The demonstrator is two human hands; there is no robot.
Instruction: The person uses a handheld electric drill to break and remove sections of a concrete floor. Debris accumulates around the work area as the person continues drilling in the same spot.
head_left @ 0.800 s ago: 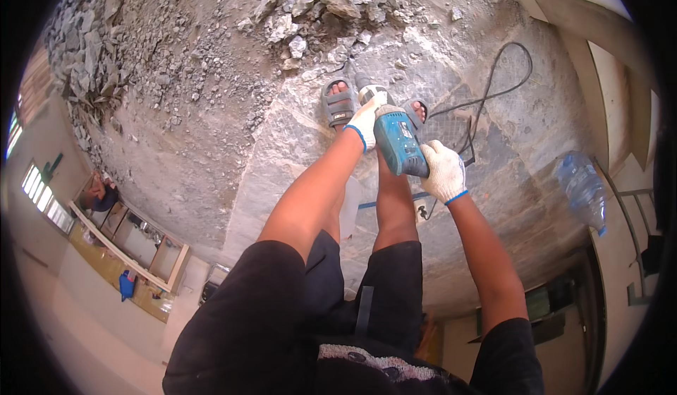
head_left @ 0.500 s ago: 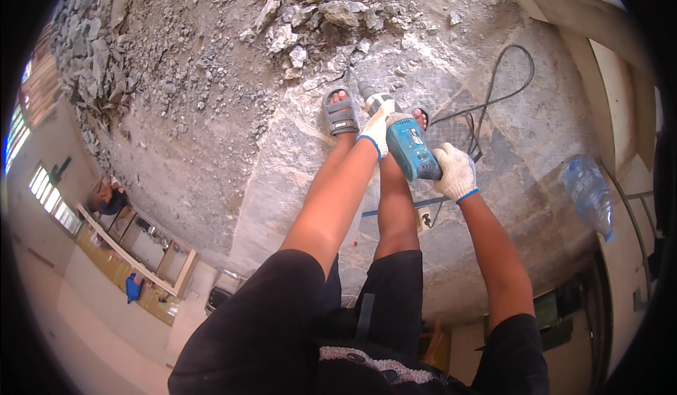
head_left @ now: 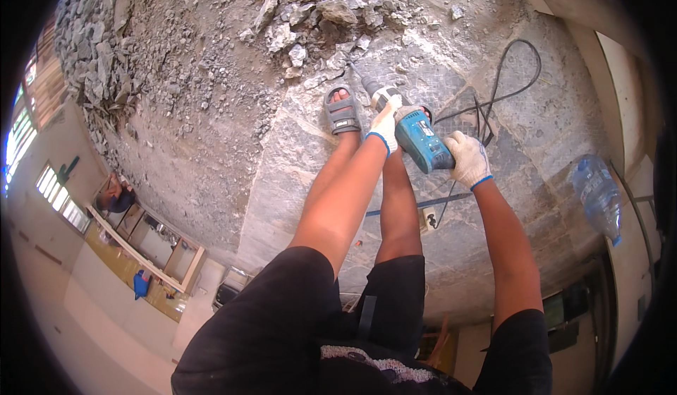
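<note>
Slanting over the cracked grey floor (head_left: 282,176), a teal power drill (head_left: 423,141) points its bit (head_left: 361,74) toward the broken stones (head_left: 338,12). The gloved left hand (head_left: 385,122) is wrapped around its front end, and the gloved right hand (head_left: 467,159) is curled about its rear handle (the far side of that grip is hidden). A grey sandal (head_left: 343,113) stands just left of the drill; a black cable (head_left: 520,41) loops at right, and a clear plastic bottle (head_left: 597,194) is farther out.

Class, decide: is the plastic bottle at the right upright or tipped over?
Tipped over: the clear bottle lies lengthwise along the floor, its blue cap toward the picture's lower edge.
</note>
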